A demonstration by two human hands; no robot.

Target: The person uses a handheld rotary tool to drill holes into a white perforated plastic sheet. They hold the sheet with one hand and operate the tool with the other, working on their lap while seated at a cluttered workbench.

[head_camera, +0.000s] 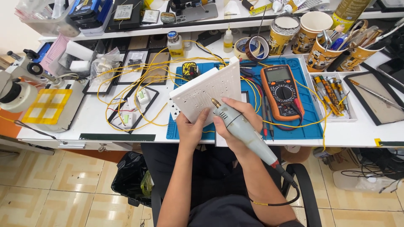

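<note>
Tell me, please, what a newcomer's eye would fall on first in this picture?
First, the white perforated board held tilted at the centre by the left hand, while the right hand keeps a grey rotary tool with its tip against it. Next, the orange multimeter lying on the blue mat just to the right, and the yellow wires tangled across the white bench to the left.

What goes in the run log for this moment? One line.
left hand holds white panel | right hand holds grey rotary tool, tip at panel | multimeter on blue mat
</note>
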